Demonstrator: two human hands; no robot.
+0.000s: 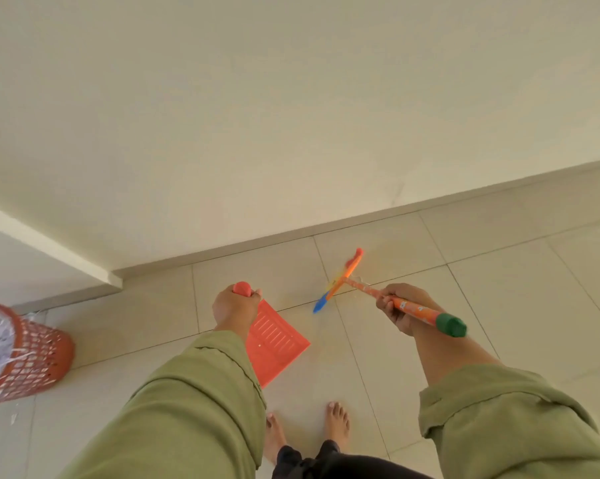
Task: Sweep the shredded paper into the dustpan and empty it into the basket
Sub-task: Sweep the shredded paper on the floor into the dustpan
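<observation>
Hands apart: left hand (234, 307) grips dustpan (274, 344), right hand (400, 307) grips broom (346, 276) over tiled floor (464, 305).

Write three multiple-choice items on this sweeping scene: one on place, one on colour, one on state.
1. Where does the basket stand?
A. far left
B. far right
C. between the feet

2. What colour is the broom handle's end cap?
A. blue
B. green
C. white

3. What does the left hand hold?
A. nothing
B. the broom
C. the dustpan

Answers:
1. A, it sits at the left edge.
2. B, the cap behind the right hand is green.
3. C, its fingers curl round the dustpan's handle.
</observation>
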